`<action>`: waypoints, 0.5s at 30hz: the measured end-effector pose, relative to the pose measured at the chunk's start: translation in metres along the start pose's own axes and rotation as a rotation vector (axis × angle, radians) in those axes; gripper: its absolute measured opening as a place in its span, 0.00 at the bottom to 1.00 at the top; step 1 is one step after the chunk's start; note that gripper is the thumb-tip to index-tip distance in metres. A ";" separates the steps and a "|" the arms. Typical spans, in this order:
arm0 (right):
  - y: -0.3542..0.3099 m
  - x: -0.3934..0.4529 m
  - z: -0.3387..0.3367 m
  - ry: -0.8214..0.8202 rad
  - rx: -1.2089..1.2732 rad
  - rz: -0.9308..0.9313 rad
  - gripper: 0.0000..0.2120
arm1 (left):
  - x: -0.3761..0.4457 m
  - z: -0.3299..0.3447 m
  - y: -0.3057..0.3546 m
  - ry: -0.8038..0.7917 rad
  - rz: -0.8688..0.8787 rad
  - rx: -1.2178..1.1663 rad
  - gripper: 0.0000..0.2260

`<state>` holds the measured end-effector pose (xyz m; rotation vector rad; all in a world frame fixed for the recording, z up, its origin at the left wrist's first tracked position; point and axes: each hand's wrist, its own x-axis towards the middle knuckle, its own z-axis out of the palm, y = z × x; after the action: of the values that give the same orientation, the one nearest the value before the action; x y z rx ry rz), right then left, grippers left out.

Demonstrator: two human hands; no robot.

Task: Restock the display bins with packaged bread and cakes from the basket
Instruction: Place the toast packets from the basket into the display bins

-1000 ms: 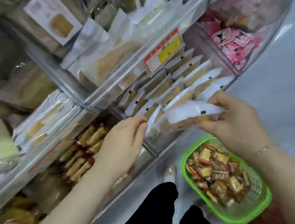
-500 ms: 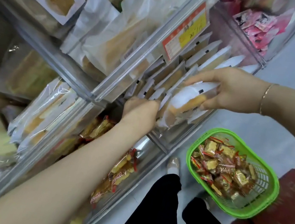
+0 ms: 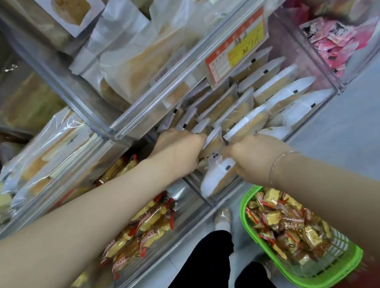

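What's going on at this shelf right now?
A person is restocking a clear bin of white-wrapped cakes. Both hands are down at its front end: the left hand holds back the standing row, the right hand grips a cake packet. A green basket of wrapped snacks waits below.

Clear bin (image 3: pixel 328 90) at mid-shelf, filled with rows of flat cakes (image 3: pixel 266 86) in white-and-clear wrappers, standing on edge and leaning back. At its front edge, one wrapped cake (image 3: pixel 216 173) sits between the left hand (image 3: pixel 178 147) and the right hand (image 3: pixel 252 154), both pressed among the front packs; exact finger contact is hidden. Green basket (image 3: pixel 344 267) on the floor, below and right of the bin, holds a heap of small gold-and-red wrapped pieces (image 3: pixel 283 225).
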<state>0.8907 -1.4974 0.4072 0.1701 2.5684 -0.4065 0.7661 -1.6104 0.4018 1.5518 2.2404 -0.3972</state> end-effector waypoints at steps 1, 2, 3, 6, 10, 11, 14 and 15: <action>-0.003 0.001 0.004 -0.016 -0.078 -0.007 0.15 | 0.000 0.000 0.000 0.004 0.008 -0.005 0.09; -0.006 0.003 0.007 -0.010 -0.152 -0.024 0.15 | 0.000 0.001 -0.001 0.005 0.011 -0.006 0.10; -0.009 0.005 0.009 0.011 -0.207 -0.044 0.15 | 0.000 0.001 -0.001 0.008 0.013 -0.007 0.10; -0.018 0.010 0.013 0.019 -0.247 -0.090 0.19 | 0.002 0.003 -0.001 0.010 0.028 0.002 0.11; -0.014 0.018 0.013 -0.099 -0.188 -0.005 0.16 | 0.003 0.004 -0.001 0.004 0.051 0.016 0.09; -0.010 0.022 0.011 -0.109 -0.106 0.074 0.16 | 0.004 0.005 -0.001 0.005 0.049 0.018 0.09; -0.008 0.028 0.005 -0.135 -0.001 0.175 0.14 | 0.004 0.009 -0.002 0.040 0.050 0.028 0.11; -0.012 0.028 0.007 -0.130 -0.057 0.120 0.13 | 0.004 0.009 -0.002 0.046 0.052 0.031 0.12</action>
<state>0.8680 -1.5097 0.3903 0.2671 2.4242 -0.2899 0.7642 -1.6123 0.3920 1.6469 2.2336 -0.3865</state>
